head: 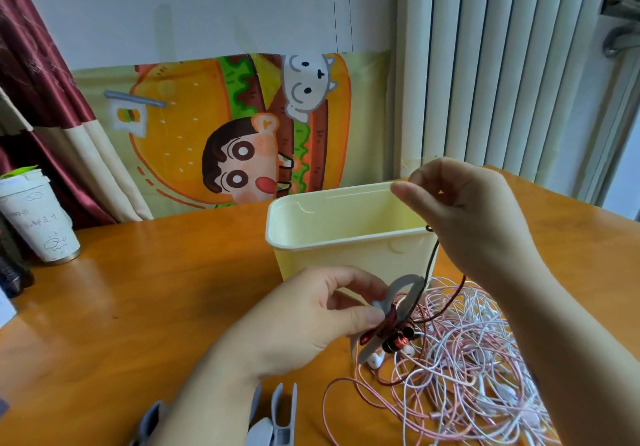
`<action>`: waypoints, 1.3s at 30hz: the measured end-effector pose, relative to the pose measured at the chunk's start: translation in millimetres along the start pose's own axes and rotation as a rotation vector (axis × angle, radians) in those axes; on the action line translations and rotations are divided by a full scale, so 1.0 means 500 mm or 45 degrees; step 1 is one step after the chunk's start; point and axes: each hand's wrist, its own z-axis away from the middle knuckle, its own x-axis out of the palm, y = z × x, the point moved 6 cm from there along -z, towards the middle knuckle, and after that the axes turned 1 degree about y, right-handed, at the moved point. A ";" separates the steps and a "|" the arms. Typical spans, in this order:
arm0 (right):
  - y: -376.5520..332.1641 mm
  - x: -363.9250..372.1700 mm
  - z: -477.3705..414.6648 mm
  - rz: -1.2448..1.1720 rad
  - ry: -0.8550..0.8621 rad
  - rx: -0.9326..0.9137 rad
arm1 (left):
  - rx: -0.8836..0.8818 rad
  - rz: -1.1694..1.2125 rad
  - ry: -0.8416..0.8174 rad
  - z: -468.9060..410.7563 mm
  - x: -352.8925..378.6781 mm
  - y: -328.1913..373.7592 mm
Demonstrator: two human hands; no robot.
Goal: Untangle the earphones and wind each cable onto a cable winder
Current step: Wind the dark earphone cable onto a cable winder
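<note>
Spare grey winders (pixel 277 421) lay nearest on the table (pixel 156 289). Left hand (pixel 311 317) pinched a winder (pixel 403 284) part-wound with red cable (pixel 388 321). Right hand (pixel 478 217), fingertips pinched on that cable, held it high, likely for tension. Pink and white earphones (pixel 467 359) sat tangled alongside.

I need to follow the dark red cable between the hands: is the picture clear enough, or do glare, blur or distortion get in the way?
Head view: the dark red cable is thin and slightly soft, yet traceable against the yellow bin; table sheen sits left, away from the work; wide-angle bend tilts only the edges; the pink and white pile blurs into one mass.
</note>
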 end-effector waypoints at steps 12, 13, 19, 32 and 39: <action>0.004 -0.009 0.001 -0.091 0.169 -0.001 | 0.002 -0.032 -0.036 0.002 -0.002 -0.004; 0.007 -0.012 0.000 -0.091 0.180 0.005 | 0.008 -0.021 -0.027 0.002 -0.005 -0.005; 0.022 -0.012 0.000 -0.086 0.217 0.022 | 0.053 0.096 -0.102 0.006 -0.003 -0.001; 0.010 0.147 0.076 -0.274 -0.482 0.158 | -0.027 1.225 0.657 -0.026 -0.125 -0.081; -0.033 0.168 0.093 0.257 -0.818 -0.180 | -0.073 1.349 0.783 -0.008 -0.116 -0.057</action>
